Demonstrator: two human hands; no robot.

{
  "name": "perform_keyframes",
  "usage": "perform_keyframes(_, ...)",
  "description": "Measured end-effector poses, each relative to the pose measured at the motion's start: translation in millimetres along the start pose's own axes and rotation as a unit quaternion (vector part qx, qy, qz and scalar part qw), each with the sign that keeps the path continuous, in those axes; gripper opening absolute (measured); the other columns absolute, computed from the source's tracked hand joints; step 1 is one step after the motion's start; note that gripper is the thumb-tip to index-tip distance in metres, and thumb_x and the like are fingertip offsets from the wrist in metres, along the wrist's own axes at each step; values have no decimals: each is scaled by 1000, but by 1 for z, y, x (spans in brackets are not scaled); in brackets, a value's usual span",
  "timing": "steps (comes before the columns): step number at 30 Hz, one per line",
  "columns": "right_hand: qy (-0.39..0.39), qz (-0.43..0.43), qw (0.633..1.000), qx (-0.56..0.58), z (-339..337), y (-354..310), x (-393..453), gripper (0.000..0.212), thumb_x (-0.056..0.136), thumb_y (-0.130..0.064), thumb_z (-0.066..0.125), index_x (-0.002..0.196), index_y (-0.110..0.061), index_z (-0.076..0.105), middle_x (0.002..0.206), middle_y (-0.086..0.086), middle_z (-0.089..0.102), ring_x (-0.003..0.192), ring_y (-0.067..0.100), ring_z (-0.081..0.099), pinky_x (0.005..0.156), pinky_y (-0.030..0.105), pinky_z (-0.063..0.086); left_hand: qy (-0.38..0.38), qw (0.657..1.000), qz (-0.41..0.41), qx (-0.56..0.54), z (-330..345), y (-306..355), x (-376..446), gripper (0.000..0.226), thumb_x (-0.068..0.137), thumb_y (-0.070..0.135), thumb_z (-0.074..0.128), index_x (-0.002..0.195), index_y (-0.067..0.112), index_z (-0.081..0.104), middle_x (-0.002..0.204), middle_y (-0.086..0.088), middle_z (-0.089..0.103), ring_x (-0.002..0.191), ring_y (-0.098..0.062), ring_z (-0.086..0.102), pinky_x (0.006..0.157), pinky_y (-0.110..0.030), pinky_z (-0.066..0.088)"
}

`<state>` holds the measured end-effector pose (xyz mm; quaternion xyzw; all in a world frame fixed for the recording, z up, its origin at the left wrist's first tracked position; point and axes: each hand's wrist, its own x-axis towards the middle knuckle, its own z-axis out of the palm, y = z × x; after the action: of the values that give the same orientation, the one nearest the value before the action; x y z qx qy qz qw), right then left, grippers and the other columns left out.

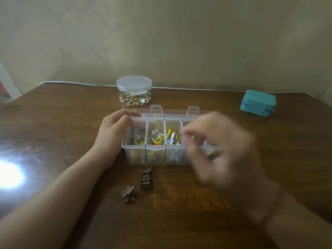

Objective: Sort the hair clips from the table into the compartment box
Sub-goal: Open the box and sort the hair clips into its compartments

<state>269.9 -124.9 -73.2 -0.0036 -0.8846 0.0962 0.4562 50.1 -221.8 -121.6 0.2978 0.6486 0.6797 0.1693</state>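
Left hand [115,130] grips clear plastic compartment box [154,153]; right hand [221,150] blurred, grip unreadable, could knock the box or misdrop.

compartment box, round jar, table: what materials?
Compartment box: clear, slightly frosted plastic; clips show through its walls. Round jar: clear plastic probably, with a frosted lid; contents visible. Table: dark wood or wood veneer, glossy; grain and a bright light reflection show.
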Motion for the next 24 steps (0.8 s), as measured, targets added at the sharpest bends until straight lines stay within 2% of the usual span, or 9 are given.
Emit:
perform_keyframes(3, -256, -26, 966, 4, 26, -26, -16, 35, 90, -31, 60, 122, -19, 58, 122, 3, 55, 100, 18, 58, 76, 36, 55, 4, 1000, 1, -5, 0, -1, 0, 30, 70, 20, 51, 87, 19, 76, 93, -7, 74, 86, -18, 68, 71, -32, 52)
perform_keyframes(6, -320, -70, 945, 0, 40, -22, -26, 26, 92, -17, 57, 118, -16, 57, 120, 7, 51, 97, 24, 55, 68, 43, 55, 4, 1000, -1, 9, -1, -1, 0, 32, 70, 22, 51, 90, 19, 76, 99, -5, 75, 94, -20, 68, 79, -36, 53)
perform_keyframes(9, -261, -76, 962, 42, 31, -16, -21, 26, 86, 3, 60, 109, -8, 65, 109, 9, 59, 95, 22, 58, 73, 37, 55, 8, 1000, -1, 6, -1, 0, 0, 31, 70, 22, 51, 89, 20, 76, 100, -6, 74, 96, -22, 68, 79, -37, 53)
perform_keyframes(12, -113, -7, 992, 48, 1, 3, -4, 17, 87, -9, 65, 104, -9, 69, 103, 2, 66, 96, 19, 61, 82, 32, 51, 3, 1000, -6, 6, 1, 1, -1, 31, 70, 22, 51, 90, 19, 75, 102, -5, 73, 96, -20, 67, 74, -32, 51)
perform_keyframes(15, -7, 84, 995, -45, -26, 35, 9, 13, 86, -16, 67, 99, -16, 68, 94, -6, 65, 87, 13, 59, 76, 30, 50, 6, 1000, -8, 10, 0, 2, 0, 33, 69, 22, 50, 91, 19, 75, 106, -3, 73, 100, -20, 67, 80, -34, 51)
perform_keyframes(19, -21, 193, 975, -108, -31, 70, 5, 15, 85, -20, 68, 99, -17, 70, 91, -3, 69, 85, 13, 62, 76, 30, 53, 7, 1000, -9, 11, 0, 1, 0, 33, 70, 22, 50, 92, 19, 75, 107, -4, 73, 100, -21, 67, 77, -34, 50)
perform_keyframes(21, 28, 191, 976, -106, -30, 66, 4, 11, 86, -18, 67, 96, -14, 70, 90, 0, 69, 83, 11, 59, 76, 24, 50, 2, 1000, -10, 8, 0, 2, -1, 34, 70, 22, 50, 93, 18, 74, 108, -3, 73, 99, -20, 68, 75, -32, 51)
perform_keyframes(23, 81, 123, 985, -94, -26, 45, 6, 6, 88, -13, 65, 91, -10, 69, 88, 2, 67, 82, 15, 59, 74, 25, 48, 0, 1000, -8, 7, 0, 2, -1, 34, 70, 22, 50, 93, 18, 74, 108, -3, 72, 97, -18, 68, 73, -30, 50)
perform_keyframes(24, 70, 76, 992, -77, -21, 31, 5, 6, 88, -12, 64, 91, -9, 69, 88, 2, 67, 83, 17, 59, 75, 29, 48, 3, 1000, -8, 9, 0, 2, -1, 34, 70, 22, 50, 93, 18, 74, 108, -3, 72, 96, -17, 68, 73, -30, 50)
